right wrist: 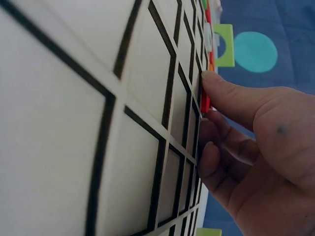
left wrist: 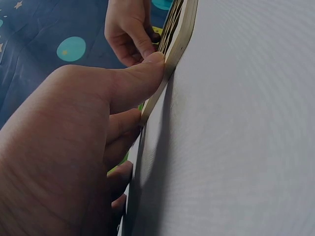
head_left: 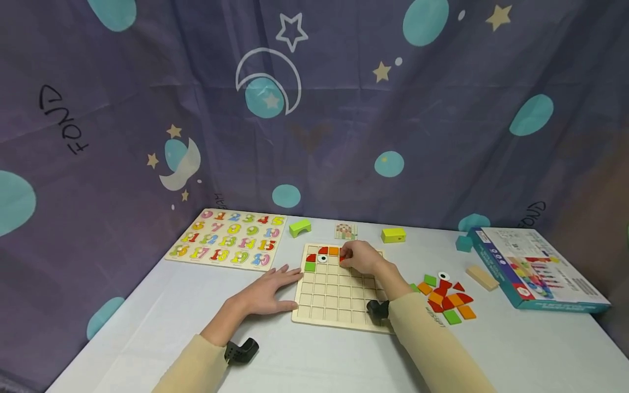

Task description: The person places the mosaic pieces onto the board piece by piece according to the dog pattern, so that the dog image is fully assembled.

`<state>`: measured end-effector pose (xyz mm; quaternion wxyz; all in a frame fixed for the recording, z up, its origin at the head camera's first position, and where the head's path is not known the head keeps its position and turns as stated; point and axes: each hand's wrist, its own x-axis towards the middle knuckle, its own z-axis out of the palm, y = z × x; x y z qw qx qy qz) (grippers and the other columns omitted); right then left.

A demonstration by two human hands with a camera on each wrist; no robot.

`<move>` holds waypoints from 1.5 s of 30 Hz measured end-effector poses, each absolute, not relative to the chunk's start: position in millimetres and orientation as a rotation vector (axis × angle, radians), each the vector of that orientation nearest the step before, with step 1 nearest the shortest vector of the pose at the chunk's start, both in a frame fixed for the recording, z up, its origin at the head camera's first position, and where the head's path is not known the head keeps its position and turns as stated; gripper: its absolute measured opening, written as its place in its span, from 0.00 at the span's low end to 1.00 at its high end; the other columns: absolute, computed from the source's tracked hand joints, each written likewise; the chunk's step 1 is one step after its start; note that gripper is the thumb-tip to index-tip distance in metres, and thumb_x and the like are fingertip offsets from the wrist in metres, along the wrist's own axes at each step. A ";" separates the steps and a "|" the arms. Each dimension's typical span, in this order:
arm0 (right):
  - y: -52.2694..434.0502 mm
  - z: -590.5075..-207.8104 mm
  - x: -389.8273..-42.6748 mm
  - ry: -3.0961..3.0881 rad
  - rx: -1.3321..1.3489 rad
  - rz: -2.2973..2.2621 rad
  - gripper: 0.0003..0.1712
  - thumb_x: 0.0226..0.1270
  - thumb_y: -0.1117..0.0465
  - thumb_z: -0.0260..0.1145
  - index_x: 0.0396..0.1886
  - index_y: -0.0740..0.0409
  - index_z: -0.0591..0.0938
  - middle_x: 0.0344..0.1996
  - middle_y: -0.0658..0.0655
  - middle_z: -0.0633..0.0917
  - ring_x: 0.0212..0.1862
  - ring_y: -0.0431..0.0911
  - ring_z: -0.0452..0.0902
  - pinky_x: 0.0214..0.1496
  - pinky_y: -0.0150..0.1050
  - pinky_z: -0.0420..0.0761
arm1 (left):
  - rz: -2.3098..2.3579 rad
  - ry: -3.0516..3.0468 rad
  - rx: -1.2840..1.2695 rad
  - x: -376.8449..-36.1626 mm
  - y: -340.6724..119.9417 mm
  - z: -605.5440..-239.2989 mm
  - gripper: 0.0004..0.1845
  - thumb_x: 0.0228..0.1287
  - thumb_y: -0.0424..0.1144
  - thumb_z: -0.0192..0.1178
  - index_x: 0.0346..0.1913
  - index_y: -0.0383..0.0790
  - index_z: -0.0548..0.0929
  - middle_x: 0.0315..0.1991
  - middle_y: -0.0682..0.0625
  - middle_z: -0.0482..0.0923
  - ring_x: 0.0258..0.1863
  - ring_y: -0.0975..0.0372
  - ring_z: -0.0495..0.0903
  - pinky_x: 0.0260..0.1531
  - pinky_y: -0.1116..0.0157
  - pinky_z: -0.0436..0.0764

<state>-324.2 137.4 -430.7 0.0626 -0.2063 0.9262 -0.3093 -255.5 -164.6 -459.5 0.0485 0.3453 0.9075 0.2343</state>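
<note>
Two cream sleeves nearest the lens, each with a black wrist strap. Left hand (head_left: 267, 289) flat on the white table (head_left: 162, 322), fingers straight and released, thumb and fingertips pressed against the left edge of the wooden grid board (head_left: 339, 305). Right hand (head_left: 361, 257) over the board's top rows, thumb and curled fingers pinching one red tile (right wrist: 205, 103), seen on edge at a cell in the wrist view; exact cell hard to tell there.

On the board, near the top left corner: two red pieces (head_left: 312, 257), one orange square (head_left: 333, 251), one green square (head_left: 309, 267), one white disc with a black dot (head_left: 322, 258). Remaining cells bare.

Right of the board, just past the right forearm: loose heap of tiles (head_left: 448, 299) in red, orange and green, with one more white eye disc (head_left: 444, 276) at its far edge. Count of the heap uncertain, since pieces overlap.

Further out: one number puzzle (head_left: 230, 238) at the far left, numerals in four rows; one green arch block (head_left: 300, 227); one small pattern card (head_left: 346, 231); one yellow-green block (head_left: 393, 235); one teal block (head_left: 463, 243); one plain wooden block (head_left: 482, 277); one teal-edged box (head_left: 535, 267) at the far right. Behind all: purple curtain (head_left: 344, 109) with moons, stars and teal dots.

Right forearm and hand covering part of the board's right side, cells beneath hidden.
</note>
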 end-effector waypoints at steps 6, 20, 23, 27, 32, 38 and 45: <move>135.3 -431.0 -323.4 2.817 -0.602 -0.939 0.08 0.66 0.68 0.71 0.41 0.64 0.81 0.32 0.53 0.80 0.34 0.46 0.73 0.38 0.39 0.77 | 0.718 2.758 1.044 -254.7 -164.3 -457.4 0.39 0.65 0.56 0.64 0.75 0.45 0.69 0.76 0.51 0.62 0.77 0.48 0.52 0.75 0.47 0.48; 141.0 -427.5 -319.9 2.824 -0.642 -1.059 0.05 0.68 0.70 0.68 0.40 0.62 0.80 0.32 0.52 0.79 0.35 0.46 0.73 0.37 0.40 0.76 | 0.718 2.761 1.060 -253.5 -164.6 -460.4 0.39 0.66 0.55 0.64 0.75 0.43 0.69 0.76 0.49 0.62 0.77 0.46 0.52 0.75 0.46 0.48; 152.2 -423.5 -318.7 2.802 -0.630 -1.111 0.04 0.69 0.70 0.67 0.41 0.63 0.81 0.34 0.53 0.79 0.36 0.47 0.73 0.35 0.40 0.76 | 0.719 2.764 1.063 -253.9 -164.3 -460.5 0.39 0.66 0.55 0.65 0.75 0.43 0.69 0.76 0.49 0.62 0.77 0.46 0.52 0.75 0.46 0.48; 174.1 -418.2 -315.8 2.789 -0.607 -1.143 0.04 0.70 0.69 0.66 0.42 0.63 0.81 0.34 0.55 0.79 0.36 0.48 0.74 0.34 0.40 0.77 | 0.710 2.769 1.065 -255.1 -163.9 -460.5 0.39 0.66 0.55 0.64 0.75 0.44 0.69 0.76 0.50 0.62 0.77 0.47 0.52 0.75 0.46 0.48; 205.4 -415.8 -311.6 2.807 -0.557 -1.097 0.04 0.71 0.69 0.66 0.42 0.64 0.82 0.34 0.55 0.79 0.37 0.48 0.75 0.37 0.41 0.78 | 0.704 2.771 1.051 -254.5 -164.0 -459.7 0.39 0.66 0.55 0.65 0.75 0.44 0.69 0.76 0.50 0.62 0.77 0.47 0.52 0.75 0.46 0.49; 240.4 -416.7 -303.6 2.812 -0.418 -0.986 0.03 0.69 0.70 0.67 0.40 0.63 0.82 0.33 0.54 0.79 0.37 0.49 0.74 0.42 0.42 0.78 | 0.703 2.770 1.035 -253.4 -163.5 -458.6 0.39 0.66 0.55 0.64 0.75 0.44 0.69 0.76 0.51 0.62 0.77 0.48 0.52 0.75 0.47 0.49; 257.5 -420.1 -296.5 2.806 -0.336 -0.880 0.04 0.68 0.70 0.68 0.41 0.61 0.84 0.35 0.54 0.81 0.40 0.50 0.73 0.46 0.43 0.80 | 0.719 2.766 1.028 -252.9 -164.3 -459.0 0.38 0.66 0.55 0.65 0.75 0.44 0.69 0.76 0.51 0.61 0.77 0.47 0.51 0.75 0.46 0.48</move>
